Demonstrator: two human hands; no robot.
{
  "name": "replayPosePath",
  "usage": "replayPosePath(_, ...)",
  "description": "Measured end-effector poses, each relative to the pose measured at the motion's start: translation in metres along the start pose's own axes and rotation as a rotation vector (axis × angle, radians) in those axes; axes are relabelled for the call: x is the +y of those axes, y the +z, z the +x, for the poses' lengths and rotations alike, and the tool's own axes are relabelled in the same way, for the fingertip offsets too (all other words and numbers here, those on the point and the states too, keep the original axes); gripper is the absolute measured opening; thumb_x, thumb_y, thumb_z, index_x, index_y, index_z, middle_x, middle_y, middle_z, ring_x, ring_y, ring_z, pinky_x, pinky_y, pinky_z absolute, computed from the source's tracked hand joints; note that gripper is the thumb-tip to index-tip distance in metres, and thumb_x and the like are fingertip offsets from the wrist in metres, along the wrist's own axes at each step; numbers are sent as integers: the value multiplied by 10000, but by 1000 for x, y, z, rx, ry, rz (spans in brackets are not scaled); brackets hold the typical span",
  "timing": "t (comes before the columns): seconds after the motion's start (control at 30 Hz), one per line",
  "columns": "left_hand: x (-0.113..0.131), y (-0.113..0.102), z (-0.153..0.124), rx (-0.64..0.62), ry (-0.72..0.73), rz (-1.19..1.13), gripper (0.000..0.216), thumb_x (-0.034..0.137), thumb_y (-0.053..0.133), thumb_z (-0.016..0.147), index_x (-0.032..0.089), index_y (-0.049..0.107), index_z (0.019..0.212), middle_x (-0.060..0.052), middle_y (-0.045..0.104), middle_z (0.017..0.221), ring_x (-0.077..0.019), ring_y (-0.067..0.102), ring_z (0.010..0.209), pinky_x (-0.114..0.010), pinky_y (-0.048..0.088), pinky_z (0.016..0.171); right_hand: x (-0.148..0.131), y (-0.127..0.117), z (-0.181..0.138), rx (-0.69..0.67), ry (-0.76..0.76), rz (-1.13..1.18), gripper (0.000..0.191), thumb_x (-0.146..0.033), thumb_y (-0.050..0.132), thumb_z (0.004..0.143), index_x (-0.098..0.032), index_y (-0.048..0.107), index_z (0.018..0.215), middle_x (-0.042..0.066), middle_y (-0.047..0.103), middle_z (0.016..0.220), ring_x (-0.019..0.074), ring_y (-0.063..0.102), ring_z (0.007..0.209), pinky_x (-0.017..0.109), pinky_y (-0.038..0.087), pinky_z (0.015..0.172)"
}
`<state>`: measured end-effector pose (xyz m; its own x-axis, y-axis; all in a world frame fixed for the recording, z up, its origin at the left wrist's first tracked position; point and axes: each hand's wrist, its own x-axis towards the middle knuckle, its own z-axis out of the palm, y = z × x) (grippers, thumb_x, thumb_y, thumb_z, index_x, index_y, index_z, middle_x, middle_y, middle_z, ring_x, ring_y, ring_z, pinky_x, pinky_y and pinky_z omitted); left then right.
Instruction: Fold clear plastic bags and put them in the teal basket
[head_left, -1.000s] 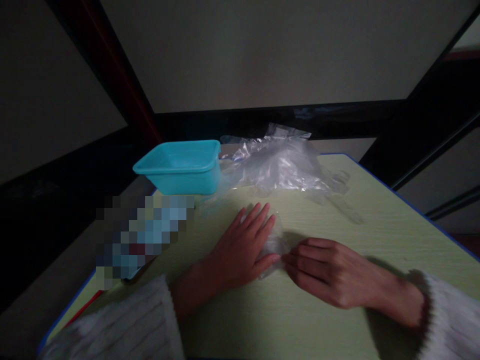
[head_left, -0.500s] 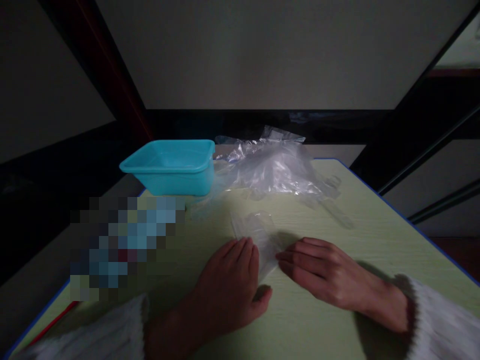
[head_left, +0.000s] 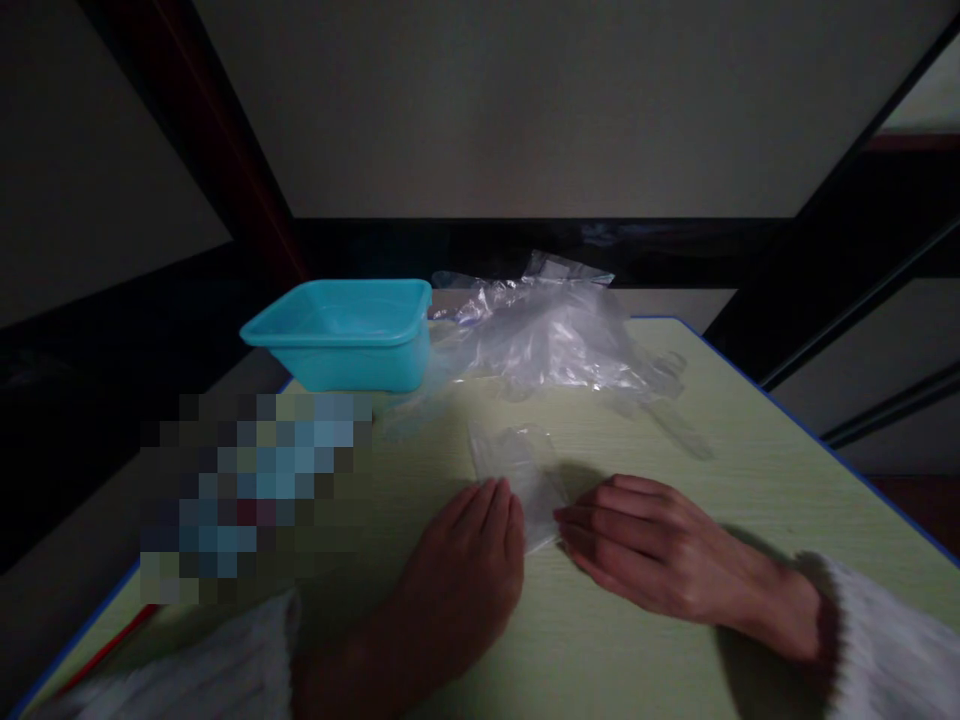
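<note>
A small clear plastic bag (head_left: 529, 470) lies on the pale green table between my hands. My left hand (head_left: 469, 560) is closed at its left lower edge, fingers pressed together and thumb tucked out of sight beneath. At the bag's right corner, my right hand (head_left: 645, 545) has its fingertips pinched together on the film. Beyond them, a heap of crumpled clear plastic bags (head_left: 555, 335) covers the table's far side.
A turquoise plastic basin (head_left: 345, 365) stands at the far left, beside the heap. Pixelated items (head_left: 262, 480) lie along the left side, with a red strip (head_left: 112, 645) nearer me. Blue edging (head_left: 825, 440) rims the table (head_left: 757, 450); a wall panel (head_left: 510, 110) rises behind.
My left thumb, stretched out to the right before, is now tucked under the hand. The small bag looks a little flatter, and both hands otherwise stay nearly in place.
</note>
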<state>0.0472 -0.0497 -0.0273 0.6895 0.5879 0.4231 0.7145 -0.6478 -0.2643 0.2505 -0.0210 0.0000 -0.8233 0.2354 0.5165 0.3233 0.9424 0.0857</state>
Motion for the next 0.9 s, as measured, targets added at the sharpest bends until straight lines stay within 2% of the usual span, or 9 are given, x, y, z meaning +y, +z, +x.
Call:
replayPosePath(0.13, 0, 0, 0, 7, -5, -9, 289, 74, 394, 822, 34, 609, 1011, -170, 667, 1049, -236, 643, 948, -333, 484, 835, 0, 3, 1, -34, 56, -20, 190, -157, 466, 876, -81, 627, 945, 86, 707, 870, 178, 627, 734, 301, 509, 618)
replayPosePath(0.23, 0, 1, 0, 17, -4, -18, 290, 81, 386, 828, 38, 608, 1010, -169, 666, 1052, -234, 642, 950, -331, 484, 838, 2, 5, 1, -76, 112, -10, 283, -175, 387, 899, -63, 628, 997, 119, 692, 1000, 203, 639, 867, 328, 537, 730)
replayPosePath(0.4, 2, 2, -2, 21, 2, -29, 287, 81, 392, 824, 35, 606, 1009, -172, 663, 1055, -237, 635, 964, -335, 479, 849, 6, 6, 0, -180, 114, 13, 349, -190, 364, 891, -37, 621, 1072, 137, 638, 1136, 228, 591, 1051, 354, 506, 888)
replayPosePath(0.63, 0, 2, 0, 21, -7, -48, 287, 80, 398, 809, 44, 600, 1009, -157, 670, 1040, -228, 637, 941, -335, 481, 832, 8, 9, 1, -191, 49, 8, 367, -151, 327, 909, -17, 641, 1045, 142, 658, 1093, 235, 606, 1034, 360, 512, 895)
replayPosePath(0.9, -2, -1, 2, 12, -5, -66, 296, 93, 385, 820, 41, 598, 1019, -148, 671, 1042, -223, 629, 958, -332, 473, 836, 7, 11, -4, -174, -31, -43, 310, -109, 370, 905, -12, 627, 1048, 168, 672, 1045, 233, 626, 999, 381, 531, 869)
